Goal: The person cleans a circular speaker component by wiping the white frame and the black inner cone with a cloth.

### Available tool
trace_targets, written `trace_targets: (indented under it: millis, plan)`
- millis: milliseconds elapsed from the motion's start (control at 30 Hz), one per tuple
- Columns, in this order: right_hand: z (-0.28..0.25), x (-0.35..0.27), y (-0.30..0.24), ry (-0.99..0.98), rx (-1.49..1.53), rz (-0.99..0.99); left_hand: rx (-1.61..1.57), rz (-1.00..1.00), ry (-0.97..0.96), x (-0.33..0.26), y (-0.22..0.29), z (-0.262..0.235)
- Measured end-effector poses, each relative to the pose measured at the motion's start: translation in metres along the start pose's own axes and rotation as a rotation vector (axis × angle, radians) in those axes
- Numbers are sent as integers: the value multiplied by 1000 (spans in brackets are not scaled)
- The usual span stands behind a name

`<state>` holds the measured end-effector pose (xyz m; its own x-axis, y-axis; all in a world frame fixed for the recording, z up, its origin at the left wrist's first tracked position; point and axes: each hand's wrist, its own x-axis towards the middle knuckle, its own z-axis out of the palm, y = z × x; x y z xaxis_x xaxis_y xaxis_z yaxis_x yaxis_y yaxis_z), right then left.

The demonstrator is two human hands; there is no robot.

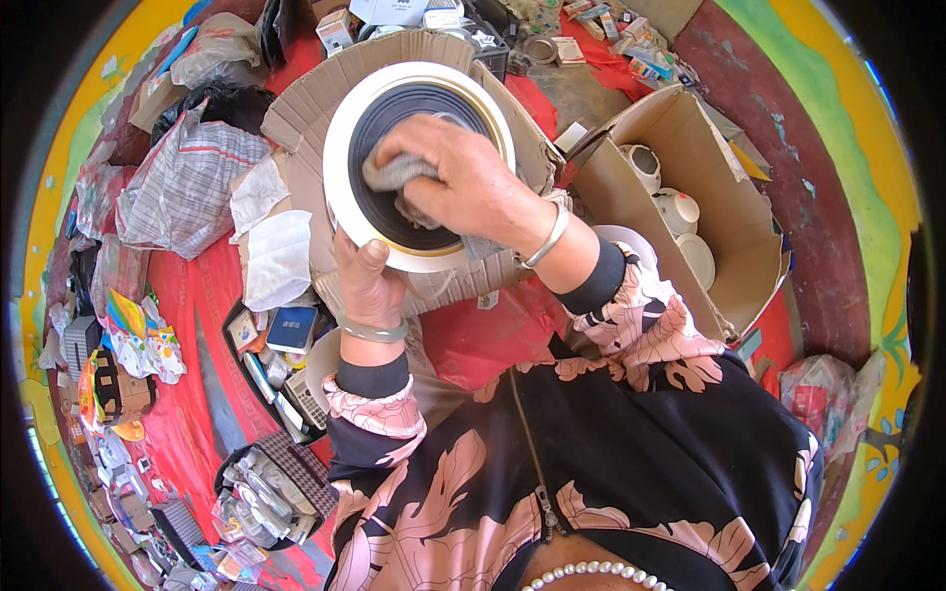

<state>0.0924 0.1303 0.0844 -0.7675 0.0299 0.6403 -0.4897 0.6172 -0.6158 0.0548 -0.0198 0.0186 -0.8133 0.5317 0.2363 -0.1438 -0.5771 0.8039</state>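
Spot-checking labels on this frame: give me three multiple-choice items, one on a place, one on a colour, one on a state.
1. Where does the open cardboard box with white cups sit?
A. To the person's right
B. To the person's left
C. On the person's lap

2. What colour is the centre of the plate?
A. Red
B. Black
C. Green

3. What is the right hand doing?
A. Hanging free
B. Pressing a grey cloth on the plate
C. Reaching into the box

Answers:
1. A, the box lies at the right of the view.
2. B, a black centre inside a white rim.
3. B, the cloth is bunched under the fingers, while the left hand grips the plate's lower rim.
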Motion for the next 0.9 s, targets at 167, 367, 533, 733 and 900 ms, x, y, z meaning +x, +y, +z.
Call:
trace_targets:
  millis: [167, 367, 533, 733, 900]
  plan:
    - [-52, 0, -7, -787, 359, -26, -51, -21, 37, 3, 1, -5]
    - [-127, -13, -1, -338, 606, 206, -213, 48, 125, 3, 6, -19]
    - [-71, -1, -11, 123, 196, 214, -223, 90, 99, 4, 10, -13]
    - [-2, -6, -15, -17, -388, -162, -139, 76, 33, 6, 5, -14]
    - [-36, -14, -21, -378, -427, -159, -142, 42, 66, 5, 3, -16]
